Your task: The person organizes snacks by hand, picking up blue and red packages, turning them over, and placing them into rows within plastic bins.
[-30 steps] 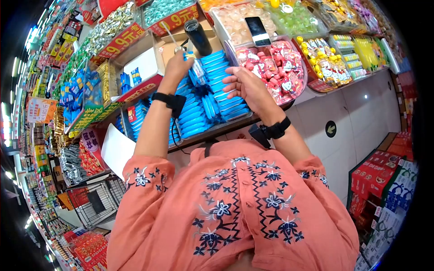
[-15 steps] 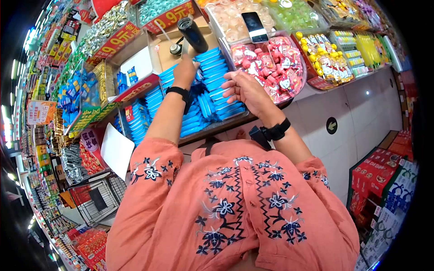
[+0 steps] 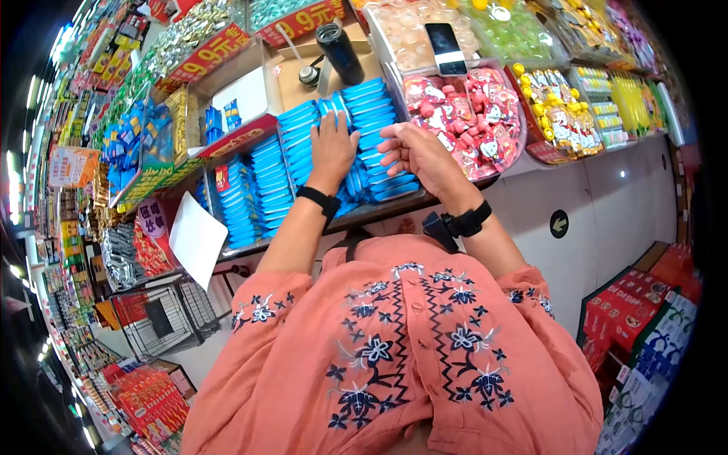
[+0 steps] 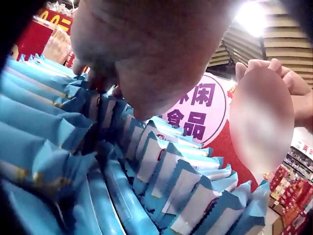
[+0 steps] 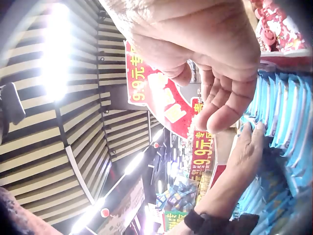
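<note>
Blue packets [image 3: 299, 140] stand packed in rows in a clear bin at the front of the display. My left hand [image 3: 334, 152] lies over the middle row, its fingers extended onto a blue packet [image 3: 331, 105] at the far end. In the left wrist view the palm [image 4: 156, 54] hides most of the fingers, which reach down among the packets. My right hand [image 3: 425, 155] hovers at the right row with loosely bent fingers and nothing in them. From the right wrist view, its fingers [image 5: 227, 100] hang relaxed above the packets.
Behind the rows stand a black bottle [image 3: 340, 53] and a small round lidded jar [image 3: 309, 74]. A phone [image 3: 446, 49] lies on the bins above the pink packs [image 3: 474, 121]. A white sheet [image 3: 197, 239] juts out at the left front, near a shopping cart [image 3: 163, 318].
My left hand, which held a blue packet up near the jar, has come down and back toward me onto the middle row. My right hand has stayed about where it was.
</note>
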Motion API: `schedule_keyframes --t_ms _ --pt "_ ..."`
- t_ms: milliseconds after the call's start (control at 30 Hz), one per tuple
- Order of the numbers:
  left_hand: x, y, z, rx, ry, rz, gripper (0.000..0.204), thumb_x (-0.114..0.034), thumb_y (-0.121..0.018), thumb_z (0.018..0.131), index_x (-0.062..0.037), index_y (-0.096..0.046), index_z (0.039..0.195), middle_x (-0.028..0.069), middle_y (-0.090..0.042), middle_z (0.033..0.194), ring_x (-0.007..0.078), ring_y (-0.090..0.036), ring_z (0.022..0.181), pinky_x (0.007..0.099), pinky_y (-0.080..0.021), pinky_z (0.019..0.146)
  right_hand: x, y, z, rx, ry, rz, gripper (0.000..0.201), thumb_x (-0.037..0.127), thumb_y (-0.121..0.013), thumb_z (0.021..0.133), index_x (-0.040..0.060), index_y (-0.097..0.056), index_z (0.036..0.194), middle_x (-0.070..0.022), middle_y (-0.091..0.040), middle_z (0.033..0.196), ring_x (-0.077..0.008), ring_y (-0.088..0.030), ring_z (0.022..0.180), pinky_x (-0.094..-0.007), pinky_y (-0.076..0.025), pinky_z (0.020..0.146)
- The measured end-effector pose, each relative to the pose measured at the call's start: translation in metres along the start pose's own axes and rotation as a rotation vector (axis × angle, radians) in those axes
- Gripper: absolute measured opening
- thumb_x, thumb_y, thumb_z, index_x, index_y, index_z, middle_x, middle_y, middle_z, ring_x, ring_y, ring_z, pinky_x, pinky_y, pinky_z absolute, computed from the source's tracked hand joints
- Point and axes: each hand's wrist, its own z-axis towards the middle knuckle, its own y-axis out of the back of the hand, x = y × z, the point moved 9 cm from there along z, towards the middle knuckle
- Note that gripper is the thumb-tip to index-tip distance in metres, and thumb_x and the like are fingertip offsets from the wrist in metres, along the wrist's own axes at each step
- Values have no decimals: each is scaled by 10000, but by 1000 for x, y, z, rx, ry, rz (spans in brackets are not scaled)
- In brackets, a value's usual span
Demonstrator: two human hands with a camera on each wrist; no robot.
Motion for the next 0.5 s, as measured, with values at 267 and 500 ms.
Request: schedule_keyframes --t_ms 267,500 --pt "4 1 3 59 22 -17 631 -462 -587 941 -29 -500 1391 234 -502 1428 380 -482 1322 604 -324 1093 -13 -10 6 49 -25 -44 337 324 -512 1031 20 -601 1146 -89 -670 967 -170 -674 808 -297 -568 674" --pt "-4 60 1 -203 25 -162 505 -372 -624 949 17 -558 1264 249 -586 1279 414 -556 1185 512 -441 981 -8 -8 2 37 -12 -55 330 322 -515 1036 30 -617 1152 -87 -669 977 -172 -668 806 -306 -567 682"
